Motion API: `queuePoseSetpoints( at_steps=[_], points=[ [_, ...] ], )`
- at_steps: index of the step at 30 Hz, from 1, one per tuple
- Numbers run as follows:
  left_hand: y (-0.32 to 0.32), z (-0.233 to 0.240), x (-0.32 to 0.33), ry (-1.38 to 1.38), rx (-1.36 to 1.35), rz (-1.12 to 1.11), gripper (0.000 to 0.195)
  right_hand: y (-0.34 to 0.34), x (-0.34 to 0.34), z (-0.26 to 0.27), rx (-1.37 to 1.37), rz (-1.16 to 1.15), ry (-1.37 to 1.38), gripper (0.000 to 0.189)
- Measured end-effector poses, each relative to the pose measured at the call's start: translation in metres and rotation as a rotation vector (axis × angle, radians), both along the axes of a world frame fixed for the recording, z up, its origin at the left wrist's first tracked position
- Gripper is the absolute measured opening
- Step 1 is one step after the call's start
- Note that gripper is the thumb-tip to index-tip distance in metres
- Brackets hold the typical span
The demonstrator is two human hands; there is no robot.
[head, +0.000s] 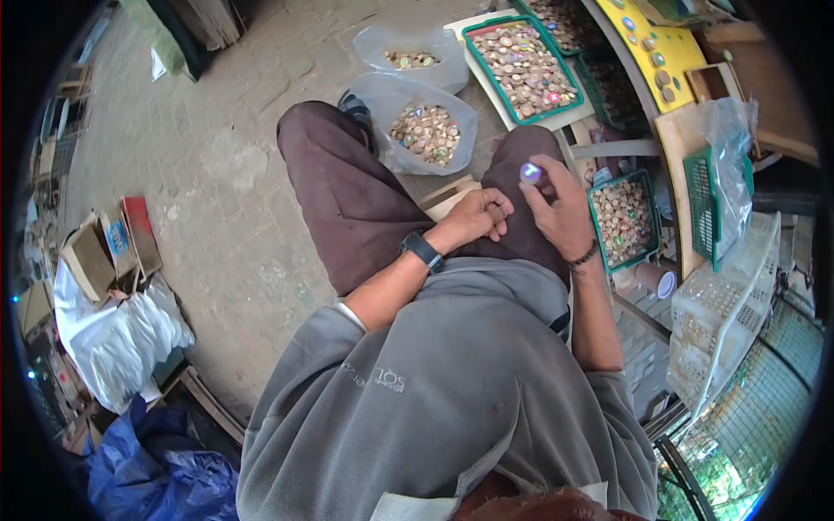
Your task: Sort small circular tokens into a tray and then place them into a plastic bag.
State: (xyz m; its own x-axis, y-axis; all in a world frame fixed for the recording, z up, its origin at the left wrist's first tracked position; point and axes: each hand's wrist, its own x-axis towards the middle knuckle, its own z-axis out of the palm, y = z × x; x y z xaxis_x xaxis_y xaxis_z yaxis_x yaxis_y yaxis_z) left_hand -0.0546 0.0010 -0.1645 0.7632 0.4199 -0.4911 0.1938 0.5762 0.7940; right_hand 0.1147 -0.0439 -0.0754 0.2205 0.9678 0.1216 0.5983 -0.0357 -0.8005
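Between the thumb and forefinger of my right hand (557, 208) is a small round wooden disc (531, 172) with a purple face bearing a white letter T. It is held above my right knee. My left hand (479, 217) rests over my lap with its fingers curled; whether something lies inside them cannot be told. Beyond my knees, a clear plastic bag (374, 104) holds many small discs, some with coloured faces, and a second plastic bag (446, 62) with discs stands behind it. A green plastic basket (582, 98) full of discs is at the upper right, another green basket (591, 225) beside my right wrist.
On the right, a table with a yellow surface (684, 62) carries several discs. An empty-looking green basket (700, 202), a clear plastic bag (733, 150) and a white crate (710, 325) stand nearby. Cardboard boxes (91, 260), white sheeting (130, 338) and a blue tarpaulin (130, 469) lie at left.
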Motion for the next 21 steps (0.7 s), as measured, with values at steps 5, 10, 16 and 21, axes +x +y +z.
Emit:
queuePoseSetpoints(
  at_steps=[5,10,16,21],
  points=[
    [-0.003,-0.013,0.000,-0.035,0.008,0.026,0.011,0.028,-0.016,-0.009,-0.070,0.094,-0.050,0.032],
    [-0.002,-0.008,0.001,-0.058,0.035,0.034,0.012,0.040,-0.024,-0.007,-0.100,0.111,-0.049,0.032],
    [0.000,-0.001,0.000,-0.023,0.075,0.017,0.013,0.054,-0.035,-0.015,-0.085,0.136,-0.028,0.035],
    [-0.003,-0.006,-0.004,0.000,0.075,0.023,0.012,0.075,-0.051,-0.009,-0.025,0.121,0.013,0.042]
  ],
)
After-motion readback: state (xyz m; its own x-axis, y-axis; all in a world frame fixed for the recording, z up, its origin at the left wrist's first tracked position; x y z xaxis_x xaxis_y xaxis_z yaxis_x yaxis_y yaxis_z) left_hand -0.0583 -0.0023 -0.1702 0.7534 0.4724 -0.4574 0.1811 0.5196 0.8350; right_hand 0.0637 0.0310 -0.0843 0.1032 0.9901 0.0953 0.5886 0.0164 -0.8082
